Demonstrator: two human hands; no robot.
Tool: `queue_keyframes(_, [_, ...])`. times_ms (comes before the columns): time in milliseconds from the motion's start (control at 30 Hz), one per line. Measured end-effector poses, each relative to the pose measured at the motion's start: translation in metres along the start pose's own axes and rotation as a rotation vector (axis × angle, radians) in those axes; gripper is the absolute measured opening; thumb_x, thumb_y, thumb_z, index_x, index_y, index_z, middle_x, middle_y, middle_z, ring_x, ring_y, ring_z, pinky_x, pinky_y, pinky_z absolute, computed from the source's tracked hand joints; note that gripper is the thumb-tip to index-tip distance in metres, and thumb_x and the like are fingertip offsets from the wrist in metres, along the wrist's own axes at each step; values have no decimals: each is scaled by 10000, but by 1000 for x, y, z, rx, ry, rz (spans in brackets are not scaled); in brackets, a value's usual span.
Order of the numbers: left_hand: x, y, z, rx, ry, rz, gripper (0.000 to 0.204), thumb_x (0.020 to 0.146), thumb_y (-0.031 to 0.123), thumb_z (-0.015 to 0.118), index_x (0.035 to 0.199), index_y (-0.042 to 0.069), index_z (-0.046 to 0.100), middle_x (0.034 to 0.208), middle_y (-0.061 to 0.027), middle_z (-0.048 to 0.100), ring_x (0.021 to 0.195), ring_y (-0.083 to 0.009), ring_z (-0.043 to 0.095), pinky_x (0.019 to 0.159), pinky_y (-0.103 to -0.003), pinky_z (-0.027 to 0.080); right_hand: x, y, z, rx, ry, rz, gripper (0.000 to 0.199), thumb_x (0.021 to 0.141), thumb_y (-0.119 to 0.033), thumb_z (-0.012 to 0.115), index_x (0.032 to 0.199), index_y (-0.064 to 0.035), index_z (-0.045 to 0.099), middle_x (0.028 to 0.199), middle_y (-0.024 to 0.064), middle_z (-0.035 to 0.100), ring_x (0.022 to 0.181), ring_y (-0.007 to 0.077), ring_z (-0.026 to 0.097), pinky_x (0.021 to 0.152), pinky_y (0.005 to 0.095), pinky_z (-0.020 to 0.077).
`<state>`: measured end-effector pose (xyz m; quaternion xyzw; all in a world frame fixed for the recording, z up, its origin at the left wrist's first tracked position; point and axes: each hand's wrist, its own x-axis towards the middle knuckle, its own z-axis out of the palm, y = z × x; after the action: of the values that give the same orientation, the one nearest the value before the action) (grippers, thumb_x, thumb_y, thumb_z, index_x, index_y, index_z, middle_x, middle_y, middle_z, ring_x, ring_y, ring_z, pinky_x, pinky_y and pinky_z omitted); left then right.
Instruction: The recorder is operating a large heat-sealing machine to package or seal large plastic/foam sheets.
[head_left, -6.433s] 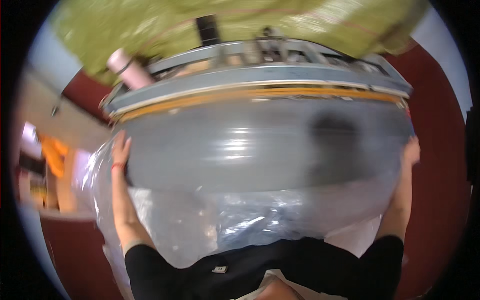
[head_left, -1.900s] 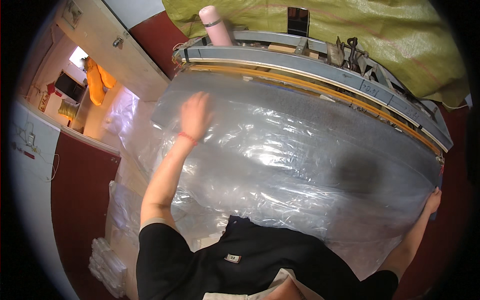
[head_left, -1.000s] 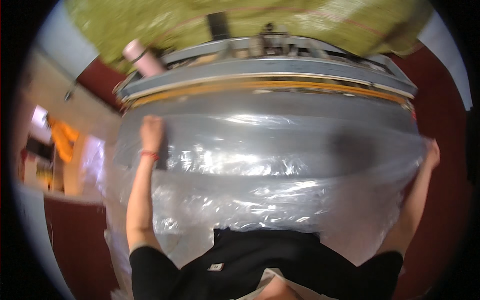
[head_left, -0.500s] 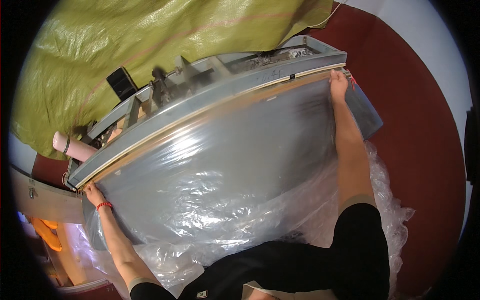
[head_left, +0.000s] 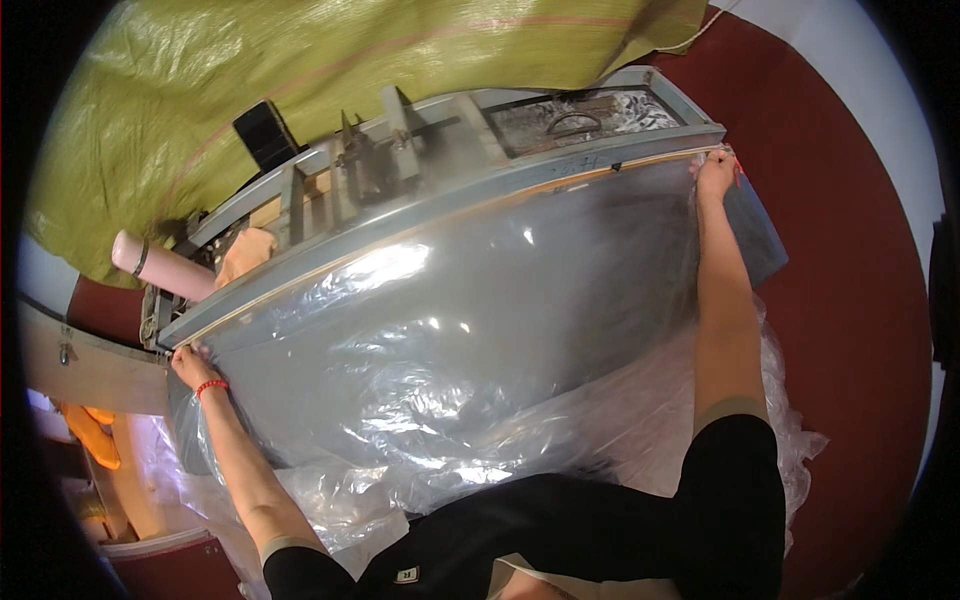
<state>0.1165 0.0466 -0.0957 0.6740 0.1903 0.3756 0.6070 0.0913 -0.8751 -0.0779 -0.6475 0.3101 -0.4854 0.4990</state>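
Note:
A large clear plastic sheet (head_left: 470, 350) lies spread over the grey work surface (head_left: 745, 225) of a long machine. My left hand (head_left: 190, 362), with a red band at the wrist, pinches the sheet's far left corner at the machine's edge. My right hand (head_left: 716, 172) holds the sheet's far right corner against the metal sealing bar (head_left: 450, 205). Both arms are stretched wide apart, and the sheet lies between them with wrinkles near my body.
A yellow-green tarp (head_left: 330, 70) hangs behind the machine. A pink roll (head_left: 160, 268) and a black block (head_left: 265, 135) sit on the machine's frame. More crumpled plastic (head_left: 790, 420) hangs at the right over the dark red floor (head_left: 850, 260).
My view has tilted and swung to the right. Both hands slid outward from the sheet's middle to its far corners, pulling the plastic up to the bar.

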Motion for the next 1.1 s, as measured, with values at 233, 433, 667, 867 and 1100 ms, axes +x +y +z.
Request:
queue_keyframes(233, [-26, 34, 1, -121, -112, -67, 51, 785, 100, 489, 756, 67, 515, 663, 1, 510, 562, -90, 493, 507, -210, 400, -14, -27, -23, 10, -341, 51, 352, 807, -329, 542, 792, 18, 603, 714, 84, 595, 687, 152, 573, 664, 287, 443])
queue_keyframes(433, [-78, 101, -37, 242, -494, 160, 31, 805, 88, 508, 811, 71, 534, 731, 35, 512, 666, -53, 472, 595, -186, 377, -30, -53, -92, -359, -38, -234, 218, 768, -216, 591, 883, -40, 649, 834, 61, 645, 756, 114, 576, 710, 258, 436])
queue_keyframes(667, [-161, 185, -36, 11, -684, 125, 28, 796, 53, 516, 818, 49, 533, 787, 16, 533, 761, -66, 494, 698, -201, 394, -107, -154, -65, -376, -21, -741, 299, 806, -202, 528, 1033, -11, 566, 1041, 148, 567, 976, 249, 524, 853, 323, 392])
queue_keyframes(867, [-191, 213, -82, 52, -705, 169, 66, 770, -6, 522, 820, 34, 537, 828, 5, 553, 787, -76, 508, 720, -215, 403, -409, -274, 74, 155, -1302, -925, 449, 706, -219, 658, 1096, -59, 503, 1129, 119, 477, 1080, 256, 432, 921, 356, 342])
queue_keyframes(1100, [-209, 231, -115, 254, -910, -57, 177, 804, 87, 549, 970, 27, 541, 782, 24, 545, 718, -54, 509, 649, -203, 421, -477, -252, 98, 327, -1871, -177, 142, 758, -159, 611, 779, -22, 580, 727, -11, 560, 703, 70, 499, 641, 217, 414])
